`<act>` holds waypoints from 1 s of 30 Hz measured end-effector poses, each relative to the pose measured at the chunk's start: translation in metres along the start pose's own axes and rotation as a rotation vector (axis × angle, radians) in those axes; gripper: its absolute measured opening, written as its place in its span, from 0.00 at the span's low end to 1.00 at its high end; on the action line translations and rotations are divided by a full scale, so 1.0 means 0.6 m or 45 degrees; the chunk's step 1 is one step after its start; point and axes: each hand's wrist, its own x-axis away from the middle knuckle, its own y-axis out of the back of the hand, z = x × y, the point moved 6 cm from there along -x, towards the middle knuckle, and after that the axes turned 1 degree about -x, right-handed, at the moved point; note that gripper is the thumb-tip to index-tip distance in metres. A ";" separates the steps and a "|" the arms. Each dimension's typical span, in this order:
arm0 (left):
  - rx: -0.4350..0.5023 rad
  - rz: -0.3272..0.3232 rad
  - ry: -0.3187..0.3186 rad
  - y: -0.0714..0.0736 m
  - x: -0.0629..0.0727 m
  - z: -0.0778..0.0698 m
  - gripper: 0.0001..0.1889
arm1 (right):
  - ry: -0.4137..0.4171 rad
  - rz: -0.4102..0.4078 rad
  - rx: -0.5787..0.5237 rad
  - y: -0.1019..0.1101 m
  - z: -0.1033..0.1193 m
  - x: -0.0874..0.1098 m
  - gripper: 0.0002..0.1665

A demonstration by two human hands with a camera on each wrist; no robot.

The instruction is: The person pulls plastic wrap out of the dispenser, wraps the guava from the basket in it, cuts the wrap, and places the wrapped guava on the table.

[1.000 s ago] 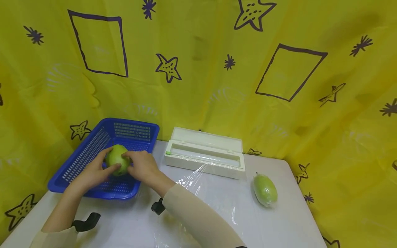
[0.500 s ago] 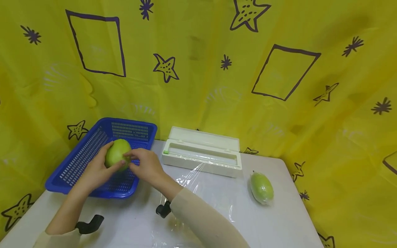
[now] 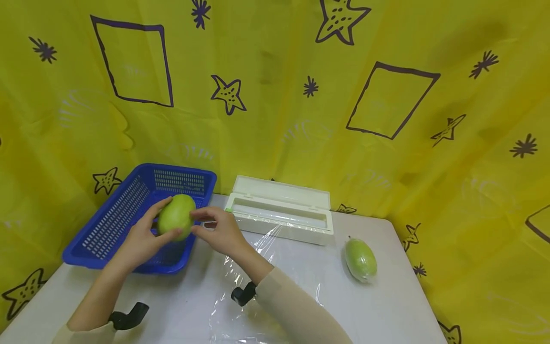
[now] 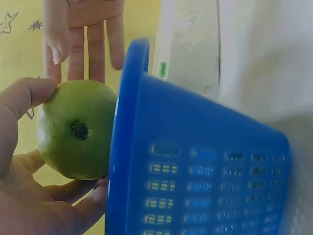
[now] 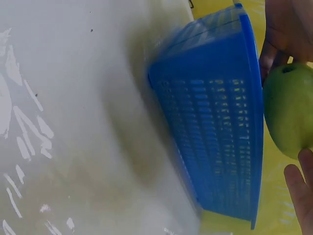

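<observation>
A smooth green oval fruit (image 3: 177,217), resembling a small melon, is up over the right part of a blue plastic basket (image 3: 96,239). My left hand (image 3: 142,241) holds it from the left, thumb and fingers spread round its side. A dark round scar on the fruit (image 4: 78,129) faces the left wrist camera. At the fruit's right end is my right hand (image 3: 221,231), its fingertips at or just touching the skin. In the right wrist view, two extended fingers (image 5: 299,188) reach the fruit's lower end. The basket's rim hides part of the fruit in the left wrist view.
A white cling film dispenser (image 3: 281,224) stands lid-up at the back. Clear film (image 3: 240,291) stretches from it over the white table (image 3: 180,306). Another green fruit (image 3: 361,260), wrapped in film, lies at right. A yellow patterned curtain (image 3: 275,95) hangs behind.
Both hands have shifted right with the fruit, from over the basket's middle towards its right rim. The fruit has turned slightly, and the right fingers have moved to its right end.
</observation>
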 end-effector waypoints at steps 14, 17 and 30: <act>0.042 0.090 -0.151 -0.040 -0.006 -0.043 0.44 | -0.235 -0.014 -0.240 0.052 -0.045 0.024 0.32; 0.020 0.103 -0.208 -0.048 -0.005 -0.055 0.43 | -0.333 -0.021 -0.411 0.057 -0.056 0.030 0.33; 0.057 0.216 -0.423 -0.076 -0.004 -0.075 0.39 | -0.399 -0.006 -0.667 0.077 -0.072 0.047 0.30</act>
